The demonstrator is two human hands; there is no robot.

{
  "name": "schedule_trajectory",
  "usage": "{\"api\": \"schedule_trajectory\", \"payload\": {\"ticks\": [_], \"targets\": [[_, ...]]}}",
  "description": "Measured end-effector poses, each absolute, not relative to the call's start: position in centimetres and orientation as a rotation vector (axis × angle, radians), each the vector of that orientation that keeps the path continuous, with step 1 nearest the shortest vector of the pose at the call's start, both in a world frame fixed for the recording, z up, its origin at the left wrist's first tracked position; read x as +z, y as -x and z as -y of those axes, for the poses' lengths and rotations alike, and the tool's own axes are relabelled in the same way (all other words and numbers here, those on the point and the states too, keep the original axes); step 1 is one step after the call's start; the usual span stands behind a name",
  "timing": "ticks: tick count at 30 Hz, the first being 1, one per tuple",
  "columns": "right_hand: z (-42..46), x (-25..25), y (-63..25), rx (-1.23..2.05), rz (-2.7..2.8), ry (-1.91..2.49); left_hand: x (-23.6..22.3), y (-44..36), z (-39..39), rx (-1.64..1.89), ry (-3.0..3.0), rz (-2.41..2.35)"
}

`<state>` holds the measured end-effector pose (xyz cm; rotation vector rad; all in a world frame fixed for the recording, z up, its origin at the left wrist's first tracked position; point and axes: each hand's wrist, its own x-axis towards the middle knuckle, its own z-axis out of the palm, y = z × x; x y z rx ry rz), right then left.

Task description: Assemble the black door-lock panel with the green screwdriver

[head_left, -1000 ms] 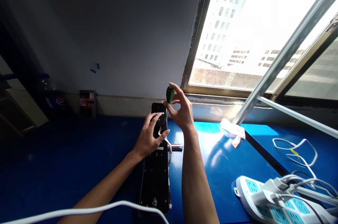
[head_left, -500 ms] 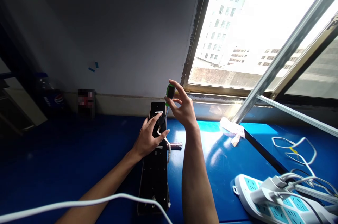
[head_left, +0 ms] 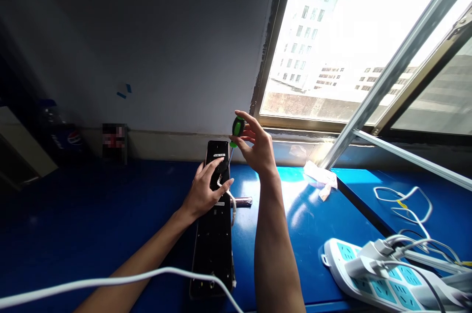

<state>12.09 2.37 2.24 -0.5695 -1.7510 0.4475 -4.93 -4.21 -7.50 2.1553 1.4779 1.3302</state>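
A long black panel point(head_left: 214, 241) lies lengthwise on the blue table point(head_left: 110, 214), its far end near the wall. My left hand point(head_left: 204, 190) rests flat on the panel's upper part, fingers spread, next to a thin white wire point(head_left: 230, 200) that comes out of it. My right hand point(head_left: 258, 148) grips the green and black handle of a screwdriver point(head_left: 237, 128), held upright with its shaft pointing down at the panel's upper end. A short metal cylinder point(head_left: 243, 201) sticks out from the panel's right side.
A white and teal power strip point(head_left: 372, 278) with plugs and cables sits at the lower right. A white cable point(head_left: 110, 282) crosses the foreground. Crumpled white paper point(head_left: 319, 177) lies by the window frame. A bottle point(head_left: 66, 138) stands at the far left by the wall.
My right hand's fingers have shifted around the screwdriver handle, as in turning it. The view has drifted slightly; my left hand stays on the panel.
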Motion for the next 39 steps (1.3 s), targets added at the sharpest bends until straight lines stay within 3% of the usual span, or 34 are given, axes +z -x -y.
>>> {"api": "schedule_trajectory", "payload": {"ticks": [8, 14, 20, 25, 31, 39], "targets": [[-2.32, 2.40, -11.97, 0.554, 1.770, 0.530, -7.56, 4.92, 4.21, 1.329, -2.144, -1.483], [-2.65, 2.48, -12.00, 0.342, 1.738, 0.621, -7.51, 4.90, 4.27, 1.341, -2.126, -1.481], [-2.53, 2.43, -12.05, 0.553, 1.873, 0.521, -7.57, 4.90, 4.31, 1.328, -2.124, -1.469], [-2.82, 2.28, -12.02, 0.367, 1.796, 0.624, -7.70, 4.95, 4.23, 1.337, -2.138, -1.483], [-2.39, 2.63, -12.47, 0.523, 1.847, 0.518, -7.65, 4.90, 4.21, 1.341, -2.139, -1.482], [-2.57, 2.69, -12.04, 0.384, 1.761, 0.605, -7.68, 4.92, 4.18, 1.345, -2.148, -1.486]]}}
